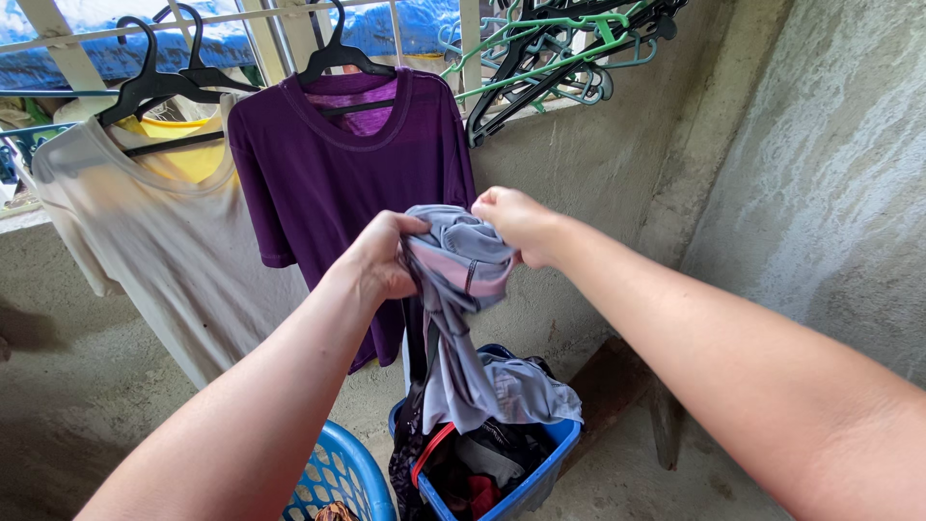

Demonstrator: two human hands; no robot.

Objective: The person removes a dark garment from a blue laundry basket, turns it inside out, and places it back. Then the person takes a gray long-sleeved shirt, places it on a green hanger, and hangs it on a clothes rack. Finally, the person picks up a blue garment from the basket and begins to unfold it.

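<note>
Hands, left [378,259] and right [509,220], both clench one grey garment [461,318] above two baskets [540,473]

There is one view only, from the camera on my head, so nothing is shared with a second view. It looks forward and somewhat down along my outstretched arms toward a corner of bare concrete walls. My left hand [378,259] and right hand [516,222] sit near the middle of the picture, close to the lens, with my forearms running off at 7 and 4 o'clock. The window grille [280,39] with hanging shirts fills 10 to 12 o'clock, a little farther off. The blue basket [540,470] lies low at 6 o'clock, seen from above.
</note>
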